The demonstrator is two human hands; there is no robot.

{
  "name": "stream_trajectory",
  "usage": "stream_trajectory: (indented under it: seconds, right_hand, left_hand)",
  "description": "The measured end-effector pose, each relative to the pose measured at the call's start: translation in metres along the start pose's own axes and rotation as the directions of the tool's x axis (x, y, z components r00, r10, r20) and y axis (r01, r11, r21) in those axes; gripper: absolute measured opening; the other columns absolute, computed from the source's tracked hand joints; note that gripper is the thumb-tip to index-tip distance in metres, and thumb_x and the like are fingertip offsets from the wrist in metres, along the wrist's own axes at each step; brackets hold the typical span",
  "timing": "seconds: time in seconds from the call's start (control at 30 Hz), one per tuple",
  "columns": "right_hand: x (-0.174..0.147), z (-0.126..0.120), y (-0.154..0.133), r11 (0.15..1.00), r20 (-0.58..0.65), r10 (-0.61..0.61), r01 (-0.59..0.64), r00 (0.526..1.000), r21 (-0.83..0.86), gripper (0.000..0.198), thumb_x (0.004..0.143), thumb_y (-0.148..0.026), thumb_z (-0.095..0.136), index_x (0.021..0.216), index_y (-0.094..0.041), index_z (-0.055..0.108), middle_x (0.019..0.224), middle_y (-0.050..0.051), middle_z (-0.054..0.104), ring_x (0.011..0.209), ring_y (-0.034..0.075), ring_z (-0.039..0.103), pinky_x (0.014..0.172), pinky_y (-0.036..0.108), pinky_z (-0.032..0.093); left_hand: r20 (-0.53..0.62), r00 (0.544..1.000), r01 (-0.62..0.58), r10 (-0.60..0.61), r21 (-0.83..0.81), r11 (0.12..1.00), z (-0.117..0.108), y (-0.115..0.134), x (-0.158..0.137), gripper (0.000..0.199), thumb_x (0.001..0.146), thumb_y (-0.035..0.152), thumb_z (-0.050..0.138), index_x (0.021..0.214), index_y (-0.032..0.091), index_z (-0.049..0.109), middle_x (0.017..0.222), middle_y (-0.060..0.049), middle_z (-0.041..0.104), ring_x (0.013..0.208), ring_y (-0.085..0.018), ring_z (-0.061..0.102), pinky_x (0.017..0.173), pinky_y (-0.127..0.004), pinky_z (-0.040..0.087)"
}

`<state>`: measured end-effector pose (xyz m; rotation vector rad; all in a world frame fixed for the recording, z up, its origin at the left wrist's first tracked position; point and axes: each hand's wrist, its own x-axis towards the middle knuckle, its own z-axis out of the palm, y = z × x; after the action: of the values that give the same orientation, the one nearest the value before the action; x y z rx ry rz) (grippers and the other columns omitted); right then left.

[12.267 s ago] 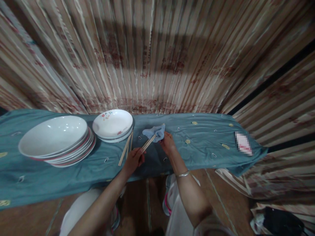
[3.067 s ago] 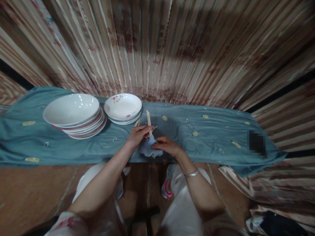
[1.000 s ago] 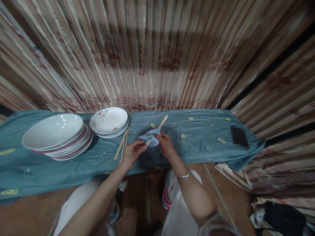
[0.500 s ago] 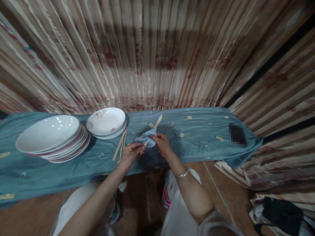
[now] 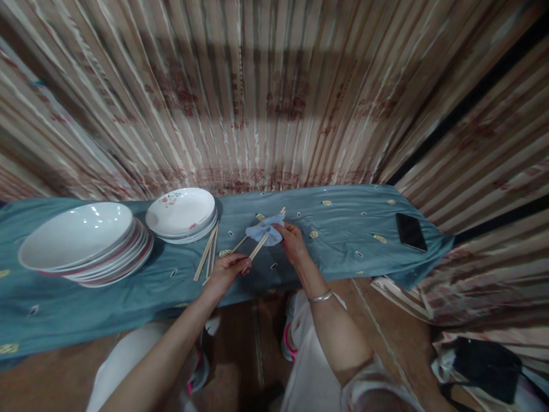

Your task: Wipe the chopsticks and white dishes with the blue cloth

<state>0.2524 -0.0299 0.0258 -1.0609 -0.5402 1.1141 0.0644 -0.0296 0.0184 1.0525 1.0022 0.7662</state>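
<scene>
My left hand (image 5: pixel 227 270) pinches the near ends of light wooden chopsticks (image 5: pixel 259 246), which slant away from me above the table. Around their far part is a crumpled light blue cloth (image 5: pixel 262 229), gripped by my right hand (image 5: pixel 293 242) at its right side. The far tips poke out just past the cloth. Another thin stick shows between the cloth's left edge and my left hand; whether it is held or lying down I cannot tell. To the left, several loose chopsticks (image 5: pixel 207 254) lie on the cloth-covered table, beside a stack of flowered plates (image 5: pixel 182 213).
A taller stack of large white bowls (image 5: pixel 81 234) stands at the left of the table, covered in teal cloth (image 5: pixel 343 252). Near the right end lies a black phone (image 5: pixel 410 232). Pleated curtains (image 5: pixel 274 103) hang close behind. A dark bag (image 5: pixel 486 369) sits at lower right.
The blue cloth and my right hand have moved away from my left hand, toward the chopsticks' far tips. More bare chopstick shows between the hands. The view has shifted slightly.
</scene>
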Motion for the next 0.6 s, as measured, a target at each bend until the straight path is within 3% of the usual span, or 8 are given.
stream_trajectory:
  seconds: [0.43,0.6]
  right_hand:
    - [0.016,-0.022,-0.012,0.988,-0.111,-0.009,0.026,0.994,0.15,0.016,0.057,-0.028,0.079,0.065,-0.021,0.067,0.061,-0.004,0.068,0.055,0.011,0.059,0.054,0.023,0.05]
    - [0.026,-0.032,-0.021,0.973,-0.189,-0.014,0.057,0.982,0.222,0.01,0.064,-0.025,0.071,0.066,-0.021,0.062,0.057,-0.006,0.062,0.05,0.008,0.054,0.046,0.018,0.043]
  left_hand:
    - [0.073,0.997,-0.011,0.003,0.116,0.993,-0.006,-0.002,-0.003,0.032,0.05,0.043,0.083,0.063,0.016,0.072,0.058,-0.002,0.064,0.053,-0.011,0.051,0.056,-0.026,0.04]
    - [0.063,0.998,0.016,-0.023,0.107,0.994,-0.01,0.003,-0.008,0.033,0.049,0.043,0.083,0.063,0.016,0.072,0.058,-0.002,0.065,0.052,-0.011,0.051,0.056,-0.026,0.041]
